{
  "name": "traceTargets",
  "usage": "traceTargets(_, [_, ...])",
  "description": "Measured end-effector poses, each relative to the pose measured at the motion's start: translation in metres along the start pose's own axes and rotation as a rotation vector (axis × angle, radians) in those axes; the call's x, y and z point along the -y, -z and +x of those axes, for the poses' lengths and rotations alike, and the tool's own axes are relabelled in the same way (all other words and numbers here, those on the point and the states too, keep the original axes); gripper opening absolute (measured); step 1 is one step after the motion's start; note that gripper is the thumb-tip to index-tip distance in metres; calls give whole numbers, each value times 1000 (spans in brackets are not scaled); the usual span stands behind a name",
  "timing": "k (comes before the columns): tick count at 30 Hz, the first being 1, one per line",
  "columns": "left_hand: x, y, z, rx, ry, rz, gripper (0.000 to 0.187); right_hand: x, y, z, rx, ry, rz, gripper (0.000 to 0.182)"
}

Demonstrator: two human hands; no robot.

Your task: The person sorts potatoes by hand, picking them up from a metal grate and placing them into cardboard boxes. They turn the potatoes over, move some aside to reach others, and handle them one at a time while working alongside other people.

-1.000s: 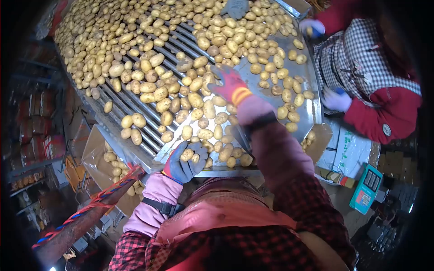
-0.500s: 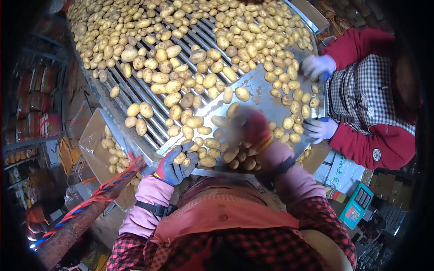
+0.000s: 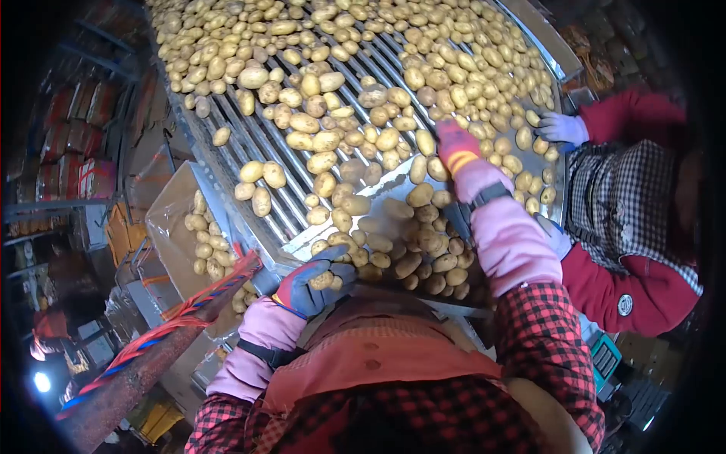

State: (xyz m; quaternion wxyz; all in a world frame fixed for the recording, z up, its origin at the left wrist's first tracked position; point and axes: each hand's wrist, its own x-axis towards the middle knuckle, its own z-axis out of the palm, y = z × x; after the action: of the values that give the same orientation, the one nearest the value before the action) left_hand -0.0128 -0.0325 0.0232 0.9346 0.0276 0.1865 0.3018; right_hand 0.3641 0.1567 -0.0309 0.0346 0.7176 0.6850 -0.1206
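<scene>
Small potatoes rest in the curled fingers of my left hand, gloved in grey and red at the table's near edge. My right hand, in a red glove with a yellow cuff, reaches forward among potatoes at the border of the slatted rack; its fingertips are too unclear to show a grip. Beneath the right forearm lies a pile of potatoes on the metal surface, partly blurred. Many more potatoes cover the far part of the rack.
Across the right edge stands a co-worker in a checked apron, one gloved hand near the potatoes. A lined box of potatoes sits at the left, beside a pole wrapped in red and blue cord.
My right hand has moved forward from the near metal surface. More potatoes now lie near the front edge. The view has shifted, and the co-worker's upper hand has moved outward.
</scene>
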Motion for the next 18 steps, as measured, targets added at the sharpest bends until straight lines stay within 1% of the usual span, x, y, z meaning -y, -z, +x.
traceTargets(1, [-5, -23, 3, -97, -33, 103, 54, 9, 11, -19, -79, -115, 108, 40])
traceTargets(2, [-9, -34, 7, -196, -64, 202, 55, 18, 11, -35, -123, -115, 428, 37])
traceTargets(3, [-12, -27, 13, -142, -69, 443, 56, 27, 10, -53, -159, -115, 746, 34])
traceTargets(4, [-15, -20, 19, -93, -88, 681, 58, 52, 29, -81, -28, 55, 887, 28])
traceTargets(6, [-21, -12, 42, -55, -60, 577, 57, 63, 31, -89, 216, 251, 920, 32])
traceTargets(8, [-19, -10, 52, -63, -29, 336, 53, 46, 26, -44, -151, 233, 621, 33])
traceTargets(9, [-18, -10, 53, -94, -19, 146, 51, 36, 15, -17, -252, 248, 349, 42])
traceTargets(10, [-19, -10, 54, -130, -10, -39, 48, 35, 23, 5, -133, 236, 198, 49])
traceTargets(11, [-20, -28, 53, -334, 27, -85, 42, 39, 24, 28, 26, 212, 69, 50])
traceTargets(12, [-21, -32, 48, -267, 14, -136, 42, 44, 17, 42, 104, 111, 78, 53])
traceTargets(14, [-17, -35, 41, -116, -25, -241, 42, 46, 10, 59, 47, 177, 30, 52])
traceTargets(15, [-14, -29, 41, -30, -14, -220, 42, 51, 12, 66, 92, 125, 22, 48])
traceTargets(16, [-9, -26, 41, -151, -25, -197, 43, 55, 7, 83, 136, -38, 129, 42])
traceTargets(17, [-5, -25, 41, -265, -35, -171, 43, 50, 0, 85, 90, -25, 100, 39])
traceTargets(18, [-6, -23, 43, -375, -47, -142, 44, 53, 9, 77, 39, -12, 70, 36])
